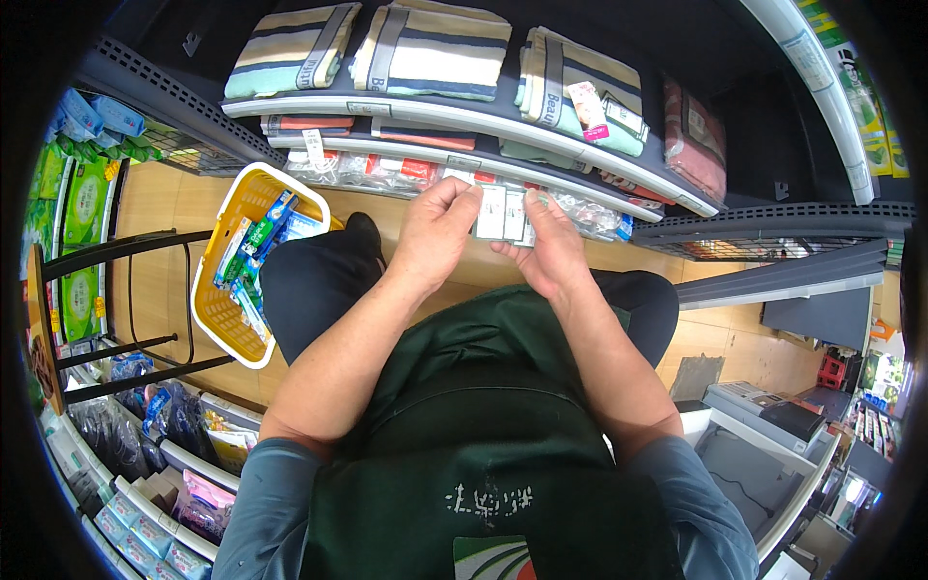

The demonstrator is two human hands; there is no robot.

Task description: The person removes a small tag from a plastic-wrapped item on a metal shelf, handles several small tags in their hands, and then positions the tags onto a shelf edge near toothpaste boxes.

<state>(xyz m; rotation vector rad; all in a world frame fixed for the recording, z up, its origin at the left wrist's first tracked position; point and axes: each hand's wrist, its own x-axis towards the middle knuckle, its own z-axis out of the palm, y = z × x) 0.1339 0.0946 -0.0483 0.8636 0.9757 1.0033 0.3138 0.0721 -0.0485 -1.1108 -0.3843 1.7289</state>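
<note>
Between my hands are several small white cards with dark green edges [502, 213], side by side and partly overlapping. My left hand [438, 230] pinches their left edge between thumb and fingers. At the right edge, my right hand [549, 239] grips them with the thumb on top. Just beyond the hands run the curved shelf fronts. Folded striped towels [438, 51] with grey bands lie on the upper shelf. A pink-and-white tag [588, 110] and another card rest against the right striped towel. Plastic-wrapped packs [377, 168] lie on the lowest shelf.
A yellow basket with a white rim [201, 290] holds toothpaste boxes and stands left of my knee. Beside it is a black-framed stool [109, 254]. Shelves with packaged goods [174, 420] line the lower left. A grey printer-like machine [761, 417] stands at the lower right. A folded pink towel [692, 141] sits upper right.
</note>
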